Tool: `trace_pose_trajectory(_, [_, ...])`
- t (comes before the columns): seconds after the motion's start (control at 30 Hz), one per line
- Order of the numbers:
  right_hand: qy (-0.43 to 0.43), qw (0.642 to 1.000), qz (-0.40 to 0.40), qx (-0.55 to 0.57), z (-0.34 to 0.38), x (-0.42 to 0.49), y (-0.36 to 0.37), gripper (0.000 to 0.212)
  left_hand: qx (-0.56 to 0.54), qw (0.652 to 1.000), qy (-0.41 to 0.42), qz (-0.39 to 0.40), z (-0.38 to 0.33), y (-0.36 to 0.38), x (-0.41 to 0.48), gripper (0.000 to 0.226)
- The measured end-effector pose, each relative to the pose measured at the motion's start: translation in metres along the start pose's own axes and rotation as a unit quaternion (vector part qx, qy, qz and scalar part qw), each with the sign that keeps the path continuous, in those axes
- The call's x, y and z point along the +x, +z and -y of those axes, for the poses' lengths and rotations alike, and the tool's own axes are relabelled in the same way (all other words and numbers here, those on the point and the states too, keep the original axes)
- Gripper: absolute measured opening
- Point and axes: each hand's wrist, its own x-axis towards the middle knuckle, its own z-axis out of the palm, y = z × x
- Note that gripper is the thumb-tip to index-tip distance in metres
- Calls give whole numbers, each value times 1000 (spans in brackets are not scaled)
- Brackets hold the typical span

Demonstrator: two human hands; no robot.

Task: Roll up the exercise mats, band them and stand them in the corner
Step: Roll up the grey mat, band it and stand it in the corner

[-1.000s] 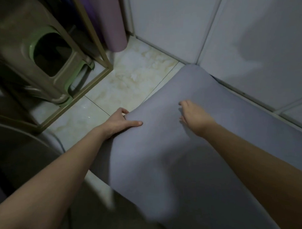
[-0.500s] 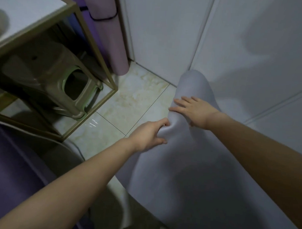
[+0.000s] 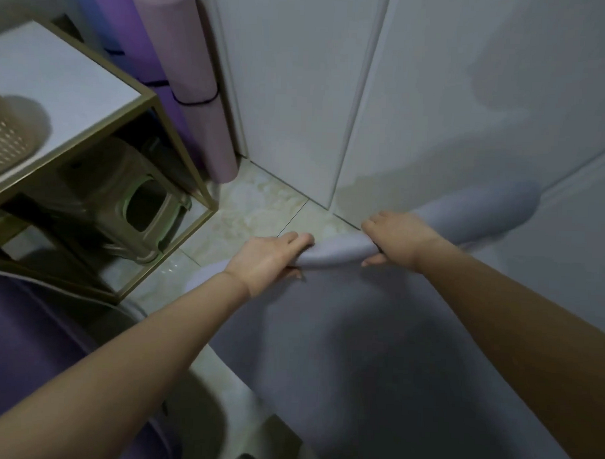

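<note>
Left hand point(image 3: 269, 257) and right hand point(image 3: 398, 239) both curl over the far edge of the grey mat point(image 3: 358, 351), gripping it well apart, probably so the first turn starts even. The rest lies flat on the floor point(image 3: 261, 200) toward the person. Beyond them a pink rolled mat point(image 3: 193, 88) stands banded in the corner – likely where this one belongs

Fingertips of the left hand point(image 3: 265, 259) and right hand point(image 3: 397, 237) curl out of sight over the rolled edge of the grey mat point(image 3: 338, 251), whose right-hand end is blurred. Far left of that mat, a perforated basket point(image 3: 6, 136) and a dark purple mat point(image 3: 23, 339) run off-frame.
</note>
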Motion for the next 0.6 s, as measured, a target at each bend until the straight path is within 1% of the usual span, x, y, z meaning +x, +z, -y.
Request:
trace_pose_trajectory(0.03, [21, 1000, -11, 2, -4, -8, -5, 53, 32, 999, -22, -11, -5, -6, 5, 42])
trace_pose_trajectory(0.07, [42, 999, -18, 3, -6, -14, -9, 50, 82, 995, -39, -41, -12, -12, 10, 44])
trace_pose_trajectory(0.13, [73, 997, -28, 6, -10, -25, -20, 48, 179, 973, -61, -131, -30, -24, 16, 44])
trace_pose_trajectory(0.2, [86, 995, -40, 28, -12, -32, -34, 46, 245, 955, -75, -153, -52, -34, 21, 56])
trace_pose_trajectory(0.23, [89, 994, -46, 34, -12, -36, -43, 45, 261, 949, -73, -160, -62, -39, 23, 63])
trace_pose_trajectory(0.27, [89, 994, -54, 35, -10, -39, -52, 44, 254, 951, -67, -162, -73, -45, 25, 68])
trace_pose_trajectory(0.33, [77, 994, -65, 49, -5, -45, -69, 45, 212, 966, -64, -131, -89, -53, 32, 78])
trace_pose_trajectory(0.37, [71, 994, -64, 60, -2, -49, -78, 45, 191, 972, -68, -123, -94, -57, 36, 78])
trace_pose_trajectory(0.43, [66, 992, -61, 92, -3, -61, -94, 45, 143, 982, -60, -111, -104, -78, 41, 64])
trace_pose_trajectory(0.5, [69, 987, -59, 135, -8, -78, -106, 46, 96, 992, -30, -76, -108, -100, 45, 46])
trace_pose_trajectory(0.53, [74, 982, -57, 163, -11, -88, -111, 49, 76, 996, -16, -41, -110, -108, 47, 44])
trace_pose_trajectory(0.6, [80, 969, -61, 223, -18, -106, -119, 52, 72, 997, 12, 20, -117, -127, 48, 47])
